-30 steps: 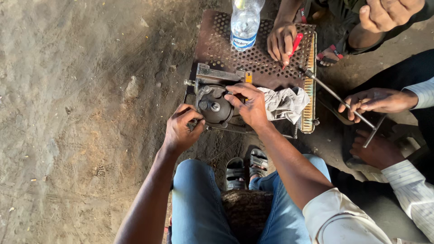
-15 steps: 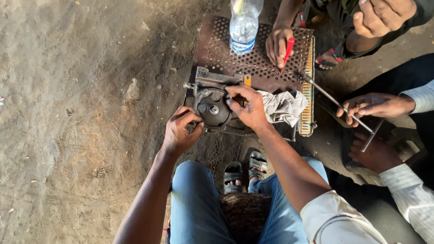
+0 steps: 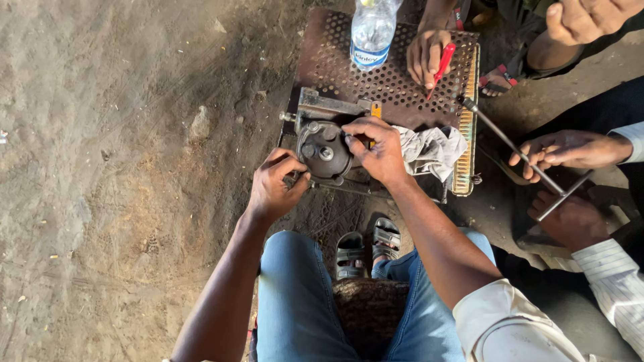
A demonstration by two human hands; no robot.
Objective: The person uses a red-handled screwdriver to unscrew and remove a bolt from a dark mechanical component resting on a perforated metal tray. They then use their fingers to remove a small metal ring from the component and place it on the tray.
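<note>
Head view: left hand (image 3: 276,186) clenched on the round metal part's (image 3: 325,152) edge, likely to keep it from moving. Right hand (image 3: 379,149) gripping its other side, beside a rag (image 3: 433,149) on the holed plate (image 3: 335,64).

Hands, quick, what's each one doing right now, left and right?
Left hand: fingers curled shut at the left edge of the round dark metal machine part; what they grip is hidden.
Right hand: fingers closed on that part's right side.

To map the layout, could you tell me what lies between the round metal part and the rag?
In the head view, the right hand lies between the round metal part and rag.
</note>
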